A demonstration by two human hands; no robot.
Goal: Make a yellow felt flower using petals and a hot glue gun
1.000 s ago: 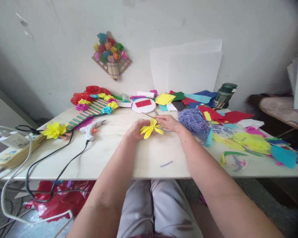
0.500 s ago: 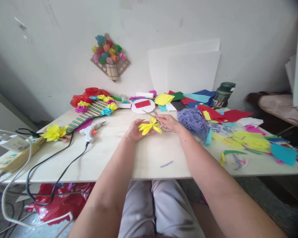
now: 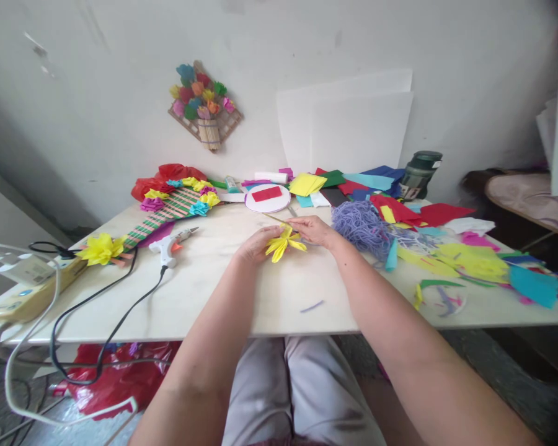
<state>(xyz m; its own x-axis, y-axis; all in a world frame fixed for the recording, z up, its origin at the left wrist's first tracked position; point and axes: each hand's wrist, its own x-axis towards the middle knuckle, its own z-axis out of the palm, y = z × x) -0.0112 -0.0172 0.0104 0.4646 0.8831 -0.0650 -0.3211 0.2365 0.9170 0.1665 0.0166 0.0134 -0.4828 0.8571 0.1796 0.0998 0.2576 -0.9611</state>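
A yellow paper flower [image 3: 283, 244] with folded petals sits between both hands over the middle of the white table [image 3: 214, 291]. My left hand [image 3: 255, 244] grips it from the left side. My right hand [image 3: 315, 229] pinches its centre from the right, where a thin stick [image 3: 275, 218] pokes out toward the back left. A tangle of purple yarn [image 3: 360, 226] lies just right of my right hand.
A white glue gun [image 3: 171, 243] with a black cord lies to the left. A woven mat with paper flowers [image 3: 174, 203], a second yellow flower [image 3: 100, 248] and a power strip [image 3: 25, 286] sit further left. Coloured paper scraps [image 3: 469, 260] and a green bottle [image 3: 416, 175] crowd the right.
The flower has been turned and lowered slightly between my hands. Both hands have stayed in the same spot.
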